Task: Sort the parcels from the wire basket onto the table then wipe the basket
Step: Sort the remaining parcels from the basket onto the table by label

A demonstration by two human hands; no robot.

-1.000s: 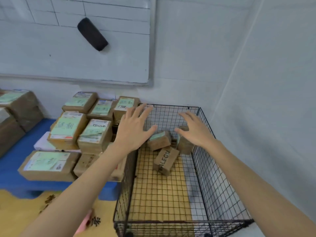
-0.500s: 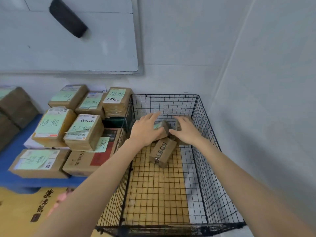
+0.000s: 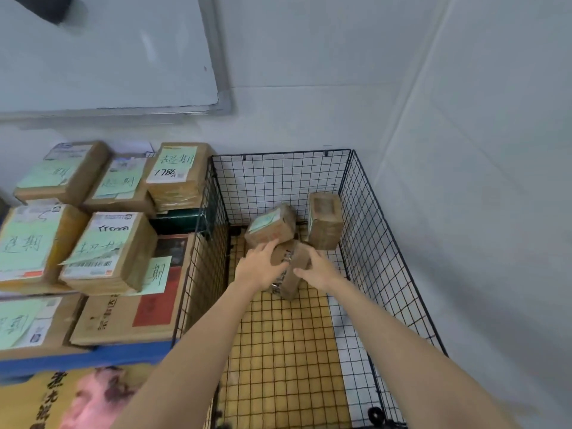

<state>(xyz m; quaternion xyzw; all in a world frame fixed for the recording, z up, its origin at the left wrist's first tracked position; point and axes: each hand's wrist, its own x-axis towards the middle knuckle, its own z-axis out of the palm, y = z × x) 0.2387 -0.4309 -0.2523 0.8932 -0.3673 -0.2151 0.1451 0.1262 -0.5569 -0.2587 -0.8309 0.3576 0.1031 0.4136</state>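
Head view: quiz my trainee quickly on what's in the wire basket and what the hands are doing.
1. How many parcels are inside the wire basket?
2. True or false: the right hand grips the upright parcel in the far right corner.
3. Which parcel do the left hand and the right hand hold between them?
A) the green-labelled parcel
B) the front parcel with black print
C) a parcel on the blue table

Key: 1) three; 2) false; 3) B.
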